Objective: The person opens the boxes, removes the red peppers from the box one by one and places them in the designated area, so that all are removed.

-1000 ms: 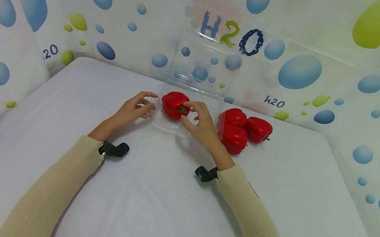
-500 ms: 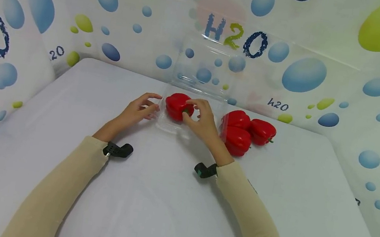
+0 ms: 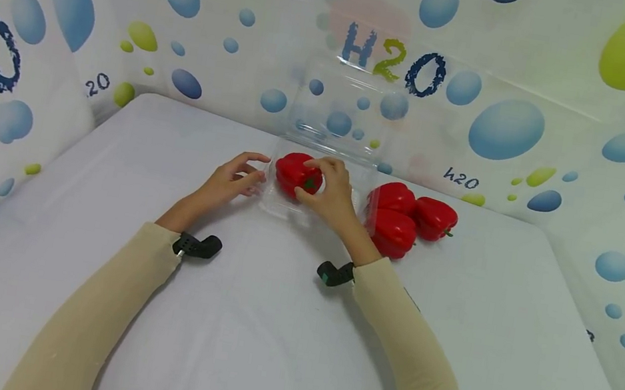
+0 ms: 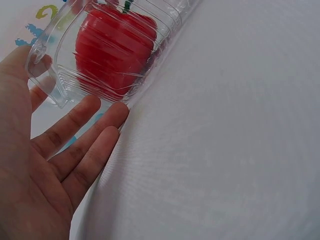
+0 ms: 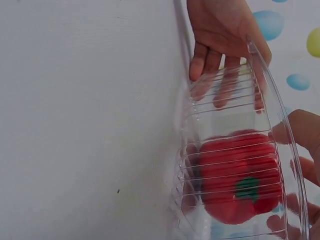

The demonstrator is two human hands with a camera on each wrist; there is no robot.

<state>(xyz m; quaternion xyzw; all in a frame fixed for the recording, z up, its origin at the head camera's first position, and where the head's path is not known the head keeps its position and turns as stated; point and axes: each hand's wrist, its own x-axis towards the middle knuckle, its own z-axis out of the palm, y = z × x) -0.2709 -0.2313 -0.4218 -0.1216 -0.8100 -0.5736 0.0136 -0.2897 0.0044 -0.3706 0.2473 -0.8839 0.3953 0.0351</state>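
Observation:
A red bell pepper [image 3: 292, 170] with a green stem lies in a clear plastic clamshell container [image 3: 280, 209], its transparent lid [image 3: 337, 108] raised at the back. My right hand [image 3: 336, 195] reaches over the container, holding the pepper at its stem end with curled thumb and forefinger. At the left wall is my left hand [image 3: 230, 179], its fingers loosely spread. The left wrist view shows its fingertips [image 4: 117, 112] right at the ribbed container wall. Through the wall, the right wrist view shows the pepper [image 5: 235, 170] with its stem facing the camera.
To the container's right sit more red bell peppers [image 3: 394, 232], grouped close together near the right forearm. A white cloth covers the table [image 3: 245, 320]. Behind it rises a backdrop [image 3: 507, 130] printed with blue and green drops.
My right hand's thumb and forefinger have come farther over the pepper's stem end. The left hand stays by the container wall. The head view has shifted slightly.

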